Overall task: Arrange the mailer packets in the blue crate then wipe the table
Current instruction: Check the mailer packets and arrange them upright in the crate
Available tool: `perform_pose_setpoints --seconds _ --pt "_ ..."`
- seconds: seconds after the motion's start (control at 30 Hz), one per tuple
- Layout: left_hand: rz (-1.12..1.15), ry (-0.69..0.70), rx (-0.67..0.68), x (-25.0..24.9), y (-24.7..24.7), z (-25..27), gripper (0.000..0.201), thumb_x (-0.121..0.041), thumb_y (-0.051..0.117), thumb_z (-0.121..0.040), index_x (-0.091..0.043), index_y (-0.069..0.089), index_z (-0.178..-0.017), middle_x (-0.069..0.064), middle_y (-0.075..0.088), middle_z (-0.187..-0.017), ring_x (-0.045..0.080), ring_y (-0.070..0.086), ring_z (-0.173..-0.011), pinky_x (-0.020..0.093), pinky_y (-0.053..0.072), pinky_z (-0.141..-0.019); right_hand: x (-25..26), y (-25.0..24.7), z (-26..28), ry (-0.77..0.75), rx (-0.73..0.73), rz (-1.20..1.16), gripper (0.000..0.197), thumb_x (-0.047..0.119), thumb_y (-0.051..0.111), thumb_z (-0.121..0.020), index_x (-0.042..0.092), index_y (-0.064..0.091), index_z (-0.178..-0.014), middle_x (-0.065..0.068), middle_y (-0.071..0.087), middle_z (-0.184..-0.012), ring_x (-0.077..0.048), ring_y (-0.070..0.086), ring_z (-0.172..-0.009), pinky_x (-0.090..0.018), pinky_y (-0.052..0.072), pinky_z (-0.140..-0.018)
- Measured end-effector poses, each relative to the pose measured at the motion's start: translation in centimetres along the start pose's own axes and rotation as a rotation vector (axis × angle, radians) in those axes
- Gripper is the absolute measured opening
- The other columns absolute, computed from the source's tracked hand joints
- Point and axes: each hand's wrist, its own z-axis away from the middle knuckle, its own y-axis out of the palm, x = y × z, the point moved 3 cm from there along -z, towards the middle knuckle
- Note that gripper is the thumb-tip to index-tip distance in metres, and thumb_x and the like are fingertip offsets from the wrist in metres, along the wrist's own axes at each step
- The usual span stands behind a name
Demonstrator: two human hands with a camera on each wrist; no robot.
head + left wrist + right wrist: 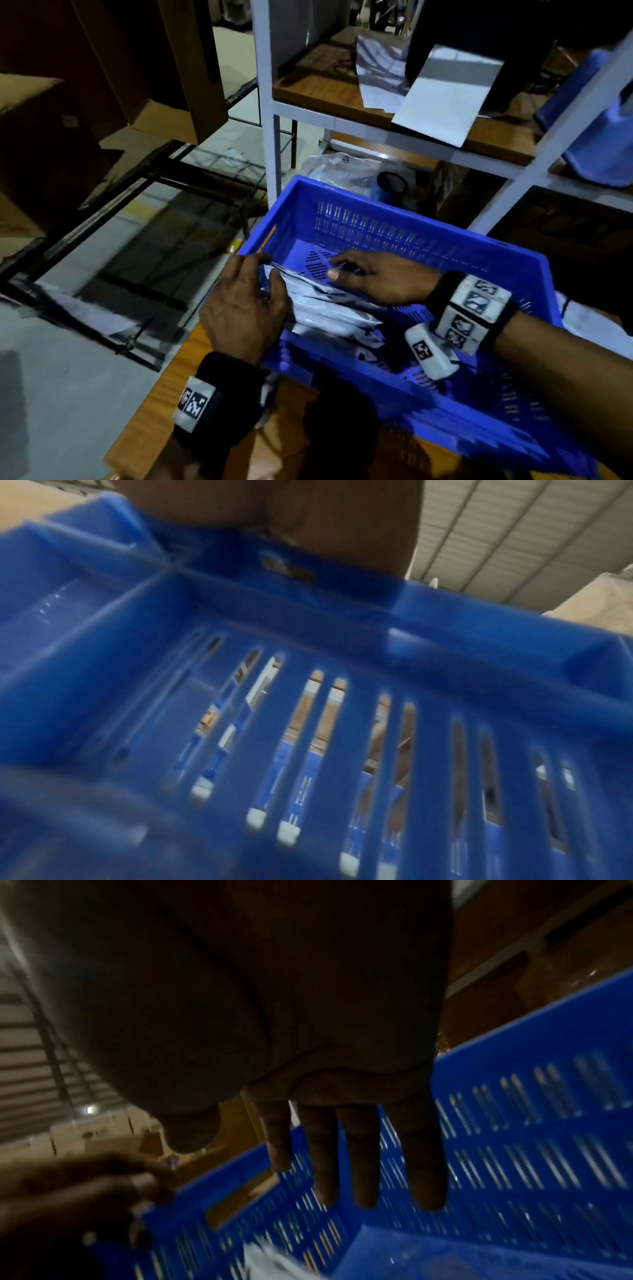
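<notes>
Mailer packets [325,308] stacked grey-white inside blue crate [394,219], left end. Left hand [245,305] curled on stack edge; right hand [373,277] flat on top, fingers straight. Crate on wooden table [164,404]. No legible writing.

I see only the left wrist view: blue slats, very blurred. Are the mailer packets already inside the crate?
Observer: Yes. In the head view the mailer packets lie in the blue crate, near its left wall.
Operator: What does the right hand do?
Observer: The right hand lies on the packets with straight fingers.
Operator: And the left hand?
Observer: The left hand holds the left edge of the packets, with its fingers curled.
</notes>
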Motion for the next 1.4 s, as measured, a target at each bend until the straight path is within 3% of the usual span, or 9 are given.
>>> perform_pose_setpoints --seconds 0.13,0.23,0.4,0.77,0.9,1.03,1.13,1.23,1.4 --pt "0.015 0.041 0.068 -0.3 0.1 0.1 0.02 -0.037 0.069 -0.089 -0.025 0.072 -0.105 0.001 0.07 -0.102 0.031 0.071 -0.084 0.039 0.053 -0.065 -0.4 -3.5 6.2 -0.101 -0.214 -0.187 0.054 0.072 0.055 -0.086 0.031 0.067 -0.12 0.012 0.073 -0.106 -0.007 0.069 -0.096 -0.031 0.055 -0.09" --pt "0.145 0.117 0.094 -2.6 0.0 1.2 0.027 -0.043 0.059 -0.09 -0.024 0.072 -0.104 -0.003 0.071 -0.098 0.021 0.071 -0.08 0.04 0.058 -0.067 -1.7 -4.9 10.8 -0.124 -0.348 -0.336 0.042 0.053 0.064 -0.088 0.024 0.07 -0.117 0.016 0.07 -0.084 0.003 0.062 -0.071 -0.013 0.046 -0.068" --pt "0.395 0.192 0.164 -11.3 0.9 5.4 0.017 -0.038 0.066 -0.091 -0.026 0.071 -0.101 -0.009 0.074 -0.094 0.009 0.072 -0.076 0.042 0.059 -0.066 -5.6 -5.8 20.0 -0.123 -0.563 -0.404 0.036 0.047 0.066 -0.089 0.024 0.072 -0.116 -0.003 0.077 -0.095 -0.023 0.073 -0.09 -0.039 0.059 -0.078" --pt "0.627 0.334 0.516 -33.9 7.5 23.2 0.008 -0.031 0.073 -0.093 -0.025 0.072 -0.099 -0.011 0.075 -0.084 0.005 0.071 -0.073 0.023 0.055 -0.063 -23.9 -0.4 46.1 0.182 -0.889 -0.697 0.019 0.043 0.069 -0.09 0.031 0.074 -0.104 0.0 0.078 -0.093 -0.016 0.077 -0.086 -0.043 0.06 -0.073" --pt "0.658 0.329 0.664 -39.6 10.7 29.4 0.003 -0.018 0.073 -0.095 -0.018 0.074 -0.098 -0.009 0.075 -0.086 -0.001 0.071 -0.072 0.008 0.046 -0.057 -30.2 2.9 52.8 0.339 -0.93 -0.73 0.015 0.031 0.072 -0.094 0.023 0.075 -0.107 0.001 0.078 -0.091 -0.016 0.077 -0.081 -0.039 0.061 -0.069" --pt "0.54 0.261 0.876 -41.8 16.4 34.3 0.007 -0.02 0.073 -0.092 -0.027 0.073 -0.094 -0.017 0.074 -0.084 -0.003 0.069 -0.068 0.017 0.05 -0.057 -35.6 6.8 56.7 0.473 -0.857 -0.609 0.024 0.033 0.081 -0.086 0.03 0.072 -0.108 0.007 0.078 -0.091 -0.009 0.075 -0.083 -0.031 0.059 -0.078" --pt "0.506 0.2 0.983 -41.6 20.1 37.0 0.015 -0.011 0.069 -0.09 -0.025 0.072 -0.096 -0.012 0.074 -0.085 0.005 0.07 -0.075 0.02 0.053 -0.065 -38.1 10.5 57.4 0.542 -0.748 -0.418 0.058 0.057 0.086 -0.073 0.031 0.068 -0.122 0.011 0.074 -0.114 -0.001 0.069 -0.103 -0.019 0.053 -0.089" --pt "0.419 0.193 1.014 -41.2 21.6 38.5 0.02 -0.007 0.069 -0.092 -0.024 0.067 -0.101 -0.009 0.069 -0.089 0.004 0.063 -0.079 0.009 0.046 -0.071 -39.1 14.8 56.1 0.575 -0.563 -0.175 0.1 0.087 0.066 -0.059 0.038 0.051 -0.145 0.008 0.055 -0.143 -0.02 0.053 -0.131 -0.035 0.046 -0.106" --pt "0.471 0.081 1.01 -40.3 22.1 40.7 0.017 0.01 0.057 -0.095 -0.002 0.061 -0.105 0.019 0.062 -0.089 0.015 0.062 -0.06 0.023 0.048 -0.052 -38.9 18.2 55.0 0.606 -0.563 0.063 0.091 0.062 0.081 -0.054 0.033 0.06 -0.138 -0.002 0.065 -0.127 -0.038 0.065 -0.107 -0.049 0.056 -0.073"
